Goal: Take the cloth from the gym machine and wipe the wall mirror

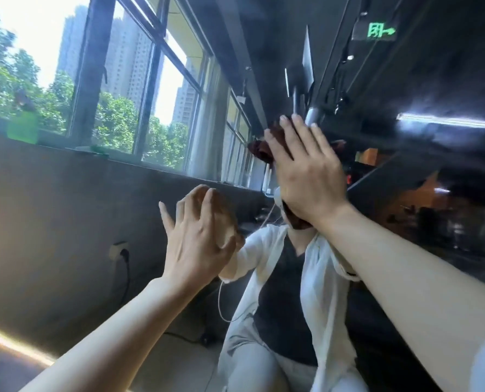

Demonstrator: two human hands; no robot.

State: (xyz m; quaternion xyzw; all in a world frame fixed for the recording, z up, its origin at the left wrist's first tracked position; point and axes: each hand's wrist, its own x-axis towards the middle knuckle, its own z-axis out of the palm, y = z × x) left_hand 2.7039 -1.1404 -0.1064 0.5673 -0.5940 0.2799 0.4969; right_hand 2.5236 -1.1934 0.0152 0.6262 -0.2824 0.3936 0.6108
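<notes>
Dark reddish-brown cloth (275, 135) lies flat between the right hand (306, 176) and the wall mirror (66, 222), its bunched edges showing past the fingertips above and left of the hand and again below the heel of the palm. The right hand is spread open, fingers straight, palm pressing the cloth against the glass in the upper middle of the mirror. To its lower left, well apart from the cloth, the left hand (199, 239) is also open, fingers splayed and its fingertips touching the mirror, meeting their own reflection. Reflected in the glass is a person in a white open shirt (317, 284) over a dark top, with a thin white cable (221, 301) hanging at the front. Also reflected are tall windows (139, 80) with trees and tower blocks outside, a green bottle (23, 127) on the sill, a wall socket (119, 250) and a green exit sign (380, 31).
</notes>
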